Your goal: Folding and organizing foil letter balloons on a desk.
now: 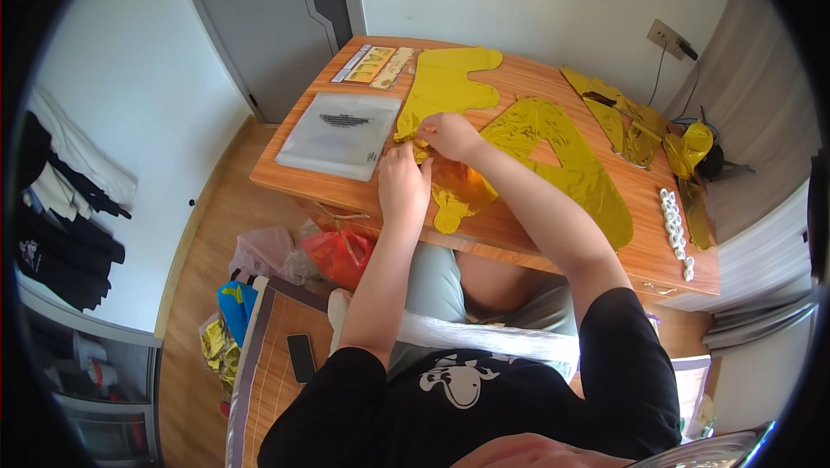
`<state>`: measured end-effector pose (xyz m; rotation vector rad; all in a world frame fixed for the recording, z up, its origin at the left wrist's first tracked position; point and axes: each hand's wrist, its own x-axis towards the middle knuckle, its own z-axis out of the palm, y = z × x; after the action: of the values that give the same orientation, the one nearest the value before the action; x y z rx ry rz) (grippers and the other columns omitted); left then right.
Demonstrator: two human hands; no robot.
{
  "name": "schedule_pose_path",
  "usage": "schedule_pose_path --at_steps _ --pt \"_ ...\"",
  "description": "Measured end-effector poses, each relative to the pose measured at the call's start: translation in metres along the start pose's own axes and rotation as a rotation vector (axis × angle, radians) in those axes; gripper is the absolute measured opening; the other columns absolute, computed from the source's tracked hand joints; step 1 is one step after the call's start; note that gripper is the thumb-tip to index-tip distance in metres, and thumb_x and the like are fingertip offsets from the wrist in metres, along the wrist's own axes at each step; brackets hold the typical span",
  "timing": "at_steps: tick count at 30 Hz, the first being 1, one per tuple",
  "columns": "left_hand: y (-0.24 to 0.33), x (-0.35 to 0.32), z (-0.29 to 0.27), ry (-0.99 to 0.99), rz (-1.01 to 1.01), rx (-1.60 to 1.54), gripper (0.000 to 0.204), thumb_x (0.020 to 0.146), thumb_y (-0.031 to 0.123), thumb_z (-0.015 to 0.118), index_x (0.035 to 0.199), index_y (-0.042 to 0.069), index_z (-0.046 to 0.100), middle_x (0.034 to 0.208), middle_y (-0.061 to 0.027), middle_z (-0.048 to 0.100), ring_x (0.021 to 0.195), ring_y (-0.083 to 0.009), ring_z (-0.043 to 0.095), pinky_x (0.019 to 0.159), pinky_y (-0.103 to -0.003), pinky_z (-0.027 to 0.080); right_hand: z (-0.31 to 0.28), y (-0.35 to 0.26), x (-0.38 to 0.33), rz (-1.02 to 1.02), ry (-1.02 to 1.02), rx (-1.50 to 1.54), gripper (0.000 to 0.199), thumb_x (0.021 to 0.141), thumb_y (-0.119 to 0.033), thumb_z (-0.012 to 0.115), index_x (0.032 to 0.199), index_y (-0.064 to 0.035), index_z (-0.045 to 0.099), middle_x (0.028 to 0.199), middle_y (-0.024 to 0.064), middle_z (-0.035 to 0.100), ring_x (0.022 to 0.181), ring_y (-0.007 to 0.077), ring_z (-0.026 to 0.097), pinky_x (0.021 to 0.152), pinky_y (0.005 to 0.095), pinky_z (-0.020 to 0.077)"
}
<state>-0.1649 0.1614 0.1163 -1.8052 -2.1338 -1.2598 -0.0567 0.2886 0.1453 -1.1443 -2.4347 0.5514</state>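
Note:
Near the table's front edge, my left hand (404,181) and my right hand (450,136) come together on a crumpled gold foil balloon (453,209). Fingers of both hands are closed on its bunched upper part; the fingertips partly hide what they pinch. The lower part of this foil spreads over the tabletop beside my left hand. Just beyond my hands lies a flat gold foil balloon (445,79) with a lobed edge. To the right of my right forearm is a flat A-shaped gold foil balloon (592,178), partly covered by that arm.
A clear plastic pouch (333,152) and a flat package (372,66) lie at the table's left. More crumpled gold foil (644,135) and a row of white coils (673,230) are at the right. Across my lap lies a white bundle (493,336). Bags (339,258) stand below left.

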Motion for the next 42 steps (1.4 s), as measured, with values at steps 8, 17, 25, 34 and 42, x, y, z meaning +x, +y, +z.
schedule_pose_path --at_steps 8,17,25,34,42 --pt "0.006 0.000 0.007 0.016 0.063 -0.003 0.032 0.089 0.024 0.077 0.108 -0.002 0.073 0.102 -0.0182 0.068 0.099 -0.0372 0.065 0.090 -0.044 0.053 -0.037 0.091 0.030 0.578 0.261 1.344 0.025 0.103 -0.019 0.058 0.118 0.0006 0.065 0.102 0.0139 0.070 0.088 0.0281 0.068 0.074 0.0383 0.0572" --pt "0.004 0.000 0.002 0.009 0.030 0.002 0.033 0.089 0.025 0.078 0.107 -0.002 0.074 0.103 -0.0173 0.069 0.101 -0.0362 0.066 0.089 -0.044 0.054 -0.228 0.153 -0.035 0.273 1.624 1.019 0.029 0.107 -0.028 0.052 0.118 -0.0017 0.059 0.102 0.0057 0.062 0.087 0.0188 0.058 0.075 0.0331 0.0517" --pt "0.003 -0.004 -0.006 0.131 0.076 -0.041 0.045 0.088 0.024 0.078 0.125 0.002 0.063 0.128 -0.0213 0.058 0.111 -0.0383 0.063 0.092 -0.047 0.054 -0.255 0.060 -0.153 -0.362 0.429 -0.111 0.017 0.105 -0.008 0.051 0.117 -0.0033 0.061 0.106 0.0133 0.067 0.098 0.0244 0.064 0.085 0.0379 0.0522" --pt "0.001 0.001 -0.016 -0.332 0.606 -0.221 0.025 0.088 0.027 0.079 0.108 0.012 0.077 0.119 -0.0057 0.072 0.115 -0.0259 0.064 0.100 -0.043 0.045 -0.150 0.060 -0.274 -0.503 -0.047 -0.286 0.032 0.096 -0.012 0.063 0.127 -0.0041 0.059 0.115 0.0180 0.070 0.093 0.0393 0.068 0.079 0.0470 0.0563" --pt "-0.001 0.001 -0.020 -0.422 0.598 -0.174 0.030 0.088 0.027 0.078 0.114 0.012 0.075 0.120 -0.0041 0.072 0.117 -0.0245 0.063 0.106 -0.043 0.039 -0.112 0.034 -0.297 -0.215 -0.007 -0.252 0.038 0.097 -0.032 0.066 0.127 -0.0083 0.066 0.130 0.0139 0.067 0.118 0.0355 0.062 0.102 0.0470 0.0484"
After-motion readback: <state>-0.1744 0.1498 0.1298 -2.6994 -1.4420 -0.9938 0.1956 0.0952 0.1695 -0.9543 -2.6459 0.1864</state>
